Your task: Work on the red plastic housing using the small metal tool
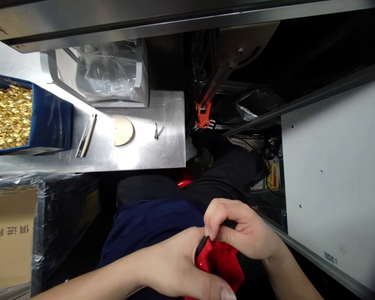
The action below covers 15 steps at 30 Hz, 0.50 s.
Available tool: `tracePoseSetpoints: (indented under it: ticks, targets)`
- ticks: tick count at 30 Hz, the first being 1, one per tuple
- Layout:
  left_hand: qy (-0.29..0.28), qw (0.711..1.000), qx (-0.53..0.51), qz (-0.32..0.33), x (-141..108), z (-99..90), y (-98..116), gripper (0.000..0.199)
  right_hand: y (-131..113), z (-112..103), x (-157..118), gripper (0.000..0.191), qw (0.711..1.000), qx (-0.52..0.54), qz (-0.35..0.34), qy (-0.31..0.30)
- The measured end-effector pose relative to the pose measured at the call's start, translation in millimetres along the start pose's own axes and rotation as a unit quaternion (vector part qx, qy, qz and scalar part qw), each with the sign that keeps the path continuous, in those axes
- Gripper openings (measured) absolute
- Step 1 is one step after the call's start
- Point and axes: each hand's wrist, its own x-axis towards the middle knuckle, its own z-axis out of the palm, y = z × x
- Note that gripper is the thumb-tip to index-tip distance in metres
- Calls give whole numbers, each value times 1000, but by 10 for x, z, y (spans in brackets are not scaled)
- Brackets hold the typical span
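My left hand is wrapped round a red hollow plastic housing with a black strip along one edge, holding it low in front of my lap. The opening of the housing faces up and a small gold-coloured spot shows on its rim. At the upper corner of that rim, the thumb and forefinger of my right hand are pinched together. Whatever lies between those fingertips is too small or hidden to make out. Part of the housing is covered by my left thumb and palm.
On the metal bench at left are a blue bin of small gold-coloured parts, a utility knife, a round pale disc and nail clippers. A grey bin holds clear bags. A white panel stands at right.
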Motion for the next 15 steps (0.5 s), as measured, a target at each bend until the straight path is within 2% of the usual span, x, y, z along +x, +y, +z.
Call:
tracePoseSetpoints:
  ticks: [5, 10, 15]
  targets:
    - [-6, 1000, -7, 15, 14, -33, -38, 40, 114, 13, -4, 12, 999, 13, -43, 28]
    - [11, 1000, 4, 16, -1, -36, -74, 41, 126, 30, -4, 14, 999, 17, -36, 7]
    - [23, 1000, -10, 8, 5, -46, -48, 40, 143, 37, -55, 18, 999, -22, -25, 32]
